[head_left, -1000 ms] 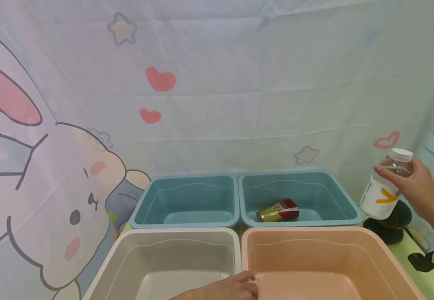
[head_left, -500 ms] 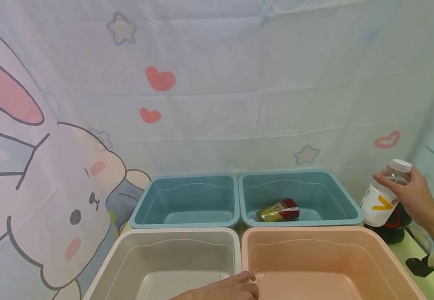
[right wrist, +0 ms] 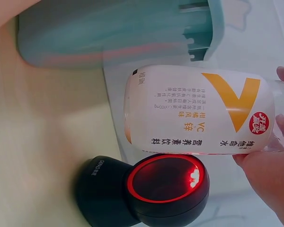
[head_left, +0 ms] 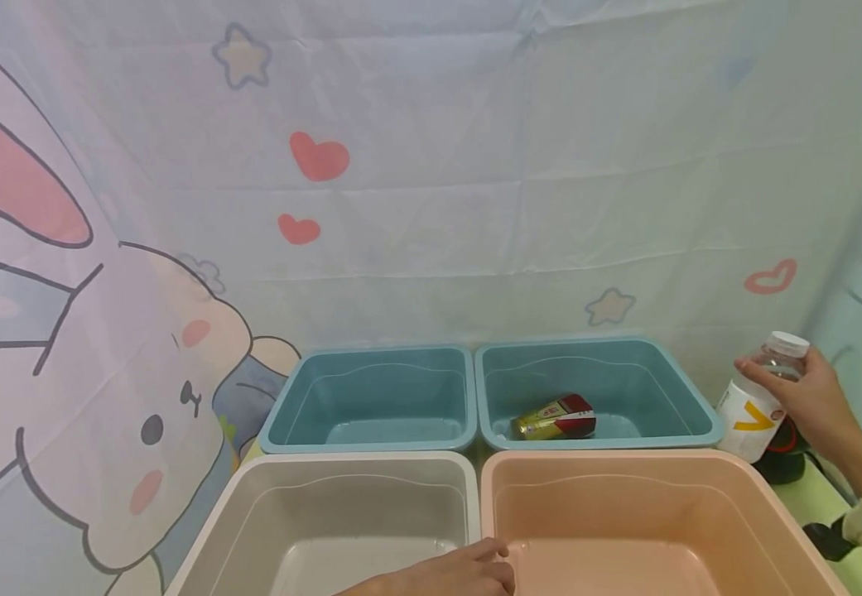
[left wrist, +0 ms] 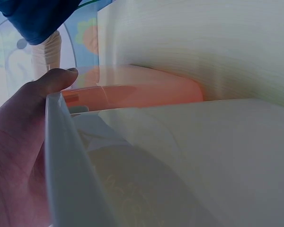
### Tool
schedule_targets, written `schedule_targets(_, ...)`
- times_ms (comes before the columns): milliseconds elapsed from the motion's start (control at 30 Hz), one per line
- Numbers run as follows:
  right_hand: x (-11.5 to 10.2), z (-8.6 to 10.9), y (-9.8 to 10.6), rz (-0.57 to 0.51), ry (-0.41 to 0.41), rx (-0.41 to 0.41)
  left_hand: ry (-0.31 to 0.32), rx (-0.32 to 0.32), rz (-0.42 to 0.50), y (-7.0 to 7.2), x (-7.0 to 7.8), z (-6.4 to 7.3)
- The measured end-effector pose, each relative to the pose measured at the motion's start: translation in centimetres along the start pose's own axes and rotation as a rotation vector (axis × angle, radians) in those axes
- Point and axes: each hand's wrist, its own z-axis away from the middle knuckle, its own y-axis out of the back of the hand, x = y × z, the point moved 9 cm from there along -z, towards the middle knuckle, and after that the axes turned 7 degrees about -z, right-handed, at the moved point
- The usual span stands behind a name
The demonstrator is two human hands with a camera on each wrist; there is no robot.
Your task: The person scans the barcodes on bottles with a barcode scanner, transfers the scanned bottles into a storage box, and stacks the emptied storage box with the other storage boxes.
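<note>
My right hand [head_left: 818, 406] grips a drink bottle [head_left: 751, 422] near its neck, right of the back right blue bin. The bottle has a white cap, a clear neck and a white label with a big orange V. In the right wrist view the bottle's label [right wrist: 199, 113] is beside a black scanner [right wrist: 168, 179] with a glowing red ring. My left hand [head_left: 460, 571] rests over the rims where the white and orange bins meet, fingers loosely bent. The left wrist view has the thumb [left wrist: 59, 80] at a pale bin wall's edge, other fingers hidden.
Two blue bins stand at the back, the left one [head_left: 468, 397] beside the right one [head_left: 699, 414]. A gold and dark red container [head_left: 556, 418] lies in the right one. In front are a white bin [head_left: 252, 480] and an orange bin [head_left: 624, 463]. A patterned cloth hangs behind.
My right hand has lowered the bottle and shifted it slightly left, towards the blue bin's right edge and in front of the scanner. The scanner's red ring has lit. My left hand has stayed still.
</note>
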Motion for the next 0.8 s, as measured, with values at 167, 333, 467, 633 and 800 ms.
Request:
schedule_targets(167,-0.10,0.23,-0.09,-0.025,0.016,-0.012,-0.003,-0.004,0.000,0.03,0.07,-0.02)
schedule_targets(333,0.07,0.37,-0.14,-0.006,0.009,-0.013,0.002,-0.026,-0.006,-0.04,-0.02,-0.09)
schedule_targets(467,0.44,0.34,-0.23,0.032,0.001,-0.011,0.009,-0.037,0.009,-0.09,-0.14,-0.12)
schedule_targets(633,0.72,0.36,-0.20,0.034,-0.002,-0.008,0.008,-0.026,0.035,-0.07,-0.10,-0.11)
schedule_targets(800,0.63,0.46,-0.10,-0.006,0.004,-0.011,0.014,-0.033,0.039,-0.15,-0.17,-0.16)
